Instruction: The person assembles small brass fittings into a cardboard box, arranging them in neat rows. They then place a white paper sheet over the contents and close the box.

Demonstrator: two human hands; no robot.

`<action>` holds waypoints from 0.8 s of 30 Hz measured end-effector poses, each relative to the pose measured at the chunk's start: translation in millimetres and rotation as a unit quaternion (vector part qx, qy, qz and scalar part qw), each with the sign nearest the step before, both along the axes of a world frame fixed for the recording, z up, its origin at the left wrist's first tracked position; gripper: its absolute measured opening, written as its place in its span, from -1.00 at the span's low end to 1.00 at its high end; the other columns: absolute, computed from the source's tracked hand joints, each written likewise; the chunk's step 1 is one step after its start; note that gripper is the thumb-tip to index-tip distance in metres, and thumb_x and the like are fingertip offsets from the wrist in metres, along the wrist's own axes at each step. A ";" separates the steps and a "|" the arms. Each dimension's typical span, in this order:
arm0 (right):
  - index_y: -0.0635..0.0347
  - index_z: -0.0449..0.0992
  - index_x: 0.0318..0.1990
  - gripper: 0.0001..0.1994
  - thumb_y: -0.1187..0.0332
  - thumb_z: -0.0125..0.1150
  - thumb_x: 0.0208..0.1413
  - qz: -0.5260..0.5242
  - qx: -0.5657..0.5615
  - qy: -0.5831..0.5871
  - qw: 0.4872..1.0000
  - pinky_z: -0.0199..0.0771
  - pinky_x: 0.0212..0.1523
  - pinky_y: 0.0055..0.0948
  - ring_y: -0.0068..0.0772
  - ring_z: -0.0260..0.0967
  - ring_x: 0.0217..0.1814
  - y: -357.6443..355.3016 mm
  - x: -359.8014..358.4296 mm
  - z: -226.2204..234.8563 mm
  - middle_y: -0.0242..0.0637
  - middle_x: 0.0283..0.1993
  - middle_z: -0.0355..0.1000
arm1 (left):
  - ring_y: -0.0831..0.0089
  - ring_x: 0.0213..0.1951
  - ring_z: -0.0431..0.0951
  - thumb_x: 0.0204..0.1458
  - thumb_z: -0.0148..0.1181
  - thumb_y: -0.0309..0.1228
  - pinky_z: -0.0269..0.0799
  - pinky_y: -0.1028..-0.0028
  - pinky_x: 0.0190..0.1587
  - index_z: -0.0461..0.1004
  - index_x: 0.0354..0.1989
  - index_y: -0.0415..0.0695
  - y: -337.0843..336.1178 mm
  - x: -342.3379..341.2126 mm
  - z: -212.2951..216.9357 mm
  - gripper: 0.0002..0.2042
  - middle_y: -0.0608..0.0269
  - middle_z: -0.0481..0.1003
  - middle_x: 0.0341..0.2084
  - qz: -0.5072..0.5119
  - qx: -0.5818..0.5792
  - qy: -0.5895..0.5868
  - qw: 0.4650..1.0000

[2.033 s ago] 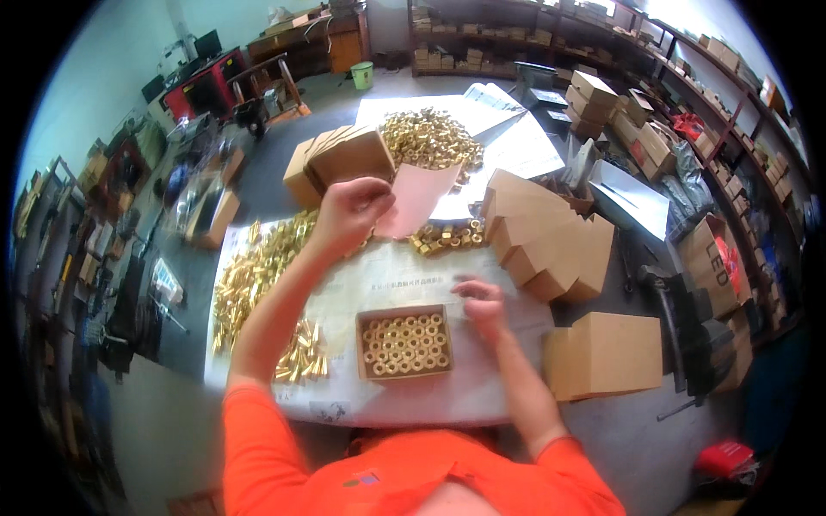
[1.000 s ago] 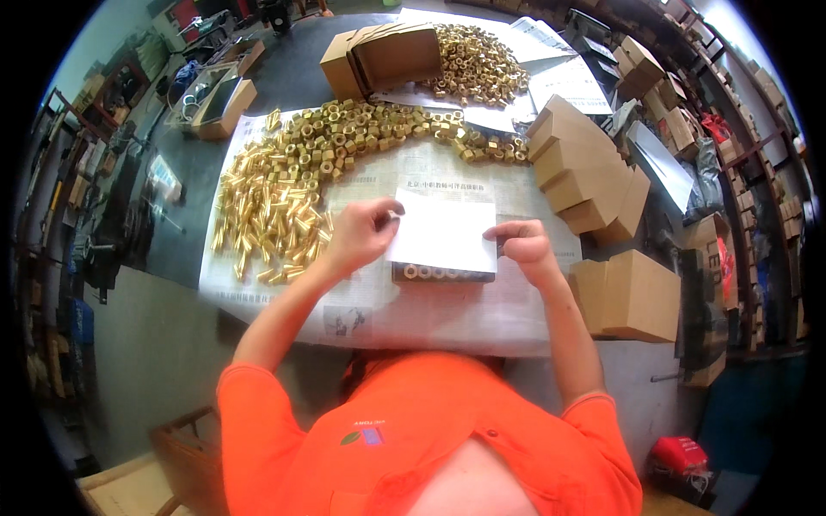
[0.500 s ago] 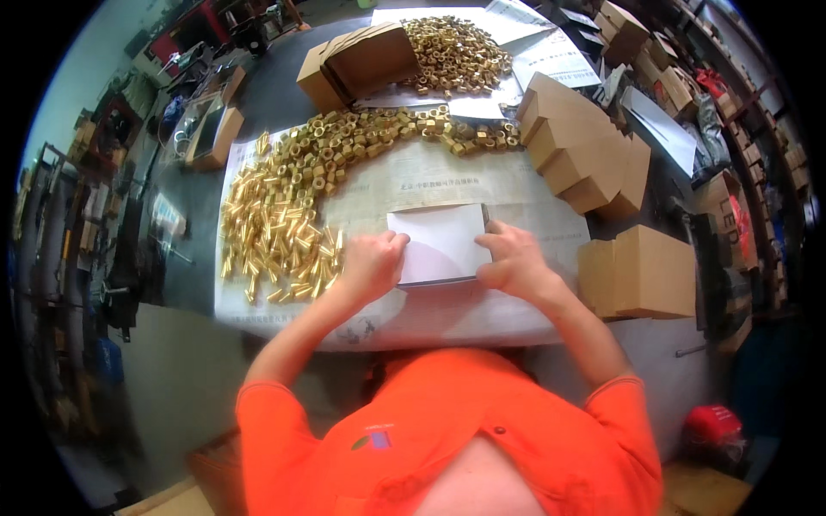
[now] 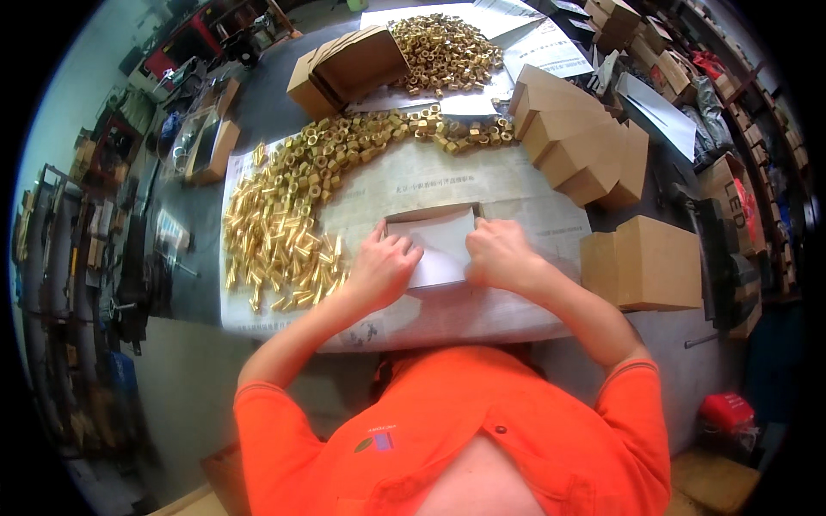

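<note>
Directly before me on the paper-covered table is a small open cardboard box (image 4: 426, 211), with a white sheet of paper (image 4: 439, 243) lying down inside its walls. My left hand (image 4: 385, 265) grips the box at its left wall, fingers bent over the rim. At the right wall my right hand (image 4: 506, 254) is closed, its knuckles up and its fingertips hidden inside the box. To the left of the box lies a heap of slim brass fittings (image 4: 280, 249). Brass hex nuts (image 4: 335, 146) spread behind them in a curved band.
Nested cardboard boxes (image 4: 585, 142) lie at the right, with another cardboard box (image 4: 641, 262) nearer the table's edge. A tilted open box (image 4: 353, 73) stands at the back beside a pile of small brass nuts (image 4: 443, 53). Shelves (image 4: 761, 163) line the right side.
The white sheet has sunk from the top of the box to inside it, so the far wall now shows. My left hand has shifted over the left rim; my right fingers have curled in.
</note>
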State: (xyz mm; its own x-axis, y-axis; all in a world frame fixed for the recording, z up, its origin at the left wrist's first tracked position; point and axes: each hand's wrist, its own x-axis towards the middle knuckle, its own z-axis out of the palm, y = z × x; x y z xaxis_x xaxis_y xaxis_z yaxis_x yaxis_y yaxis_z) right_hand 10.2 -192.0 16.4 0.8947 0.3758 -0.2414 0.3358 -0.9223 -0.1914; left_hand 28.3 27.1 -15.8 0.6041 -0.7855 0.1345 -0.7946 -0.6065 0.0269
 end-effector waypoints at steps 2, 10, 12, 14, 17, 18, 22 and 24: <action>0.17 0.59 -0.52 -0.83 0.35 0.12 -0.30 0.000 -0.023 0.004 1.000 0.43 -0.21 -0.36 -0.21 0.45 -0.23 3.1 2.2 1.2 -0.06 -0.33 0.45 | 0.29 -0.22 0.52 -0.10 0.11 -0.44 0.16 0.02 0.19 0.52 -0.30 -0.12 0.6 1.3 -2.0 -0.82 0.20 0.49 -0.39 0.011 0.026 0.016 0.999; 0.26 0.56 -0.39 -0.75 0.36 0.14 -0.29 -0.011 -0.040 -0.087 0.995 0.39 -0.17 -0.41 -0.12 0.39 -0.12 8.7 -11.9 -5.8 -0.04 -0.26 0.42 | 0.30 -0.20 0.51 -0.06 0.12 -0.38 0.14 -0.02 0.20 0.53 -0.31 -0.13 4.1 2.2 -7.2 -0.84 0.23 0.49 -0.36 0.035 0.031 0.034 0.998; 0.33 0.49 -0.21 -0.60 0.35 0.15 -0.31 0.042 0.032 -0.077 0.996 0.34 -0.03 -0.33 -0.02 0.31 0.02 13.0 -23.4 3.1 0.03 -0.15 0.38 | 0.30 -0.21 0.52 -0.06 0.13 -0.38 0.15 -0.01 0.19 0.52 -0.32 -0.12 4.4 1.5 -5.7 -0.85 0.23 0.49 -0.38 0.033 0.036 0.025 0.999; 0.37 0.40 -0.04 -0.45 0.34 0.16 -0.33 0.098 0.077 -0.086 0.988 0.24 0.11 -0.20 0.09 0.20 0.15 18.9 -37.0 -0.9 0.09 -0.02 0.31 | 0.30 -0.21 0.52 -0.06 0.14 -0.39 0.16 0.00 0.19 0.52 -0.32 -0.12 4.6 -1.3 -1.1 -0.85 0.23 0.50 -0.39 0.019 0.011 0.012 1.000; 0.26 0.22 0.21 -0.20 0.29 0.18 -0.38 0.143 0.078 -0.035 0.986 -0.15 0.29 0.22 0.24 -0.17 0.39 29.8 -46.5 -23.4 0.17 0.29 0.01 | 0.31 -0.22 0.52 -0.07 0.16 -0.42 0.17 0.02 0.18 0.51 -0.32 -0.12 9.9 -7.3 13.3 -0.86 0.23 0.51 -0.39 -0.006 -0.059 -0.008 0.998; 0.20 0.21 0.22 -0.20 0.28 0.18 -0.38 0.152 0.079 -0.036 0.985 -0.15 0.28 0.25 0.25 -0.18 0.40 31.7 -43.7 -25.8 0.15 0.30 0.00 | 0.31 -0.22 0.53 -0.07 0.17 -0.43 0.18 0.02 0.18 0.50 -0.32 -0.12 14.9 -9.1 17.2 -0.87 0.23 0.51 -0.39 -0.003 -0.080 -0.009 0.997; 0.01 0.16 0.28 -0.18 0.29 0.20 -0.33 0.140 0.033 -0.023 0.989 -0.17 0.25 0.33 0.29 -0.27 0.41 40.7 -22.9 -23.8 0.10 0.36 -0.10 | 0.31 -0.22 0.53 -0.08 0.18 -0.45 0.20 0.04 0.16 0.51 -0.33 -0.13 32.8 -14.5 15.7 -0.87 0.23 0.53 -0.36 0.019 -0.107 0.003 0.994; -0.03 0.11 0.30 -0.16 0.29 0.22 -0.30 0.117 -0.002 -0.009 0.993 -0.16 0.24 0.34 0.30 -0.30 0.42 47.1 -19.1 -21.6 0.08 0.38 -0.14 | 0.29 -0.24 0.54 -0.08 0.18 -0.45 0.22 0.07 0.15 0.50 -0.34 -0.14 35.6 -17.3 13.3 -0.88 0.22 0.52 -0.36 0.020 -0.127 -0.001 0.992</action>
State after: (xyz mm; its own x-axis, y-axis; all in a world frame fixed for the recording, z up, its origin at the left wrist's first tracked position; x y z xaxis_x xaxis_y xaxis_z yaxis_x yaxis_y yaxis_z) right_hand -8.9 -144.8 -5.2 0.7876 0.5724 -0.2281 0.5436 -0.8198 -0.1804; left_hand 11.0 62.6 -2.5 0.6330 -0.7021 0.3262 -0.7709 -0.6106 0.1816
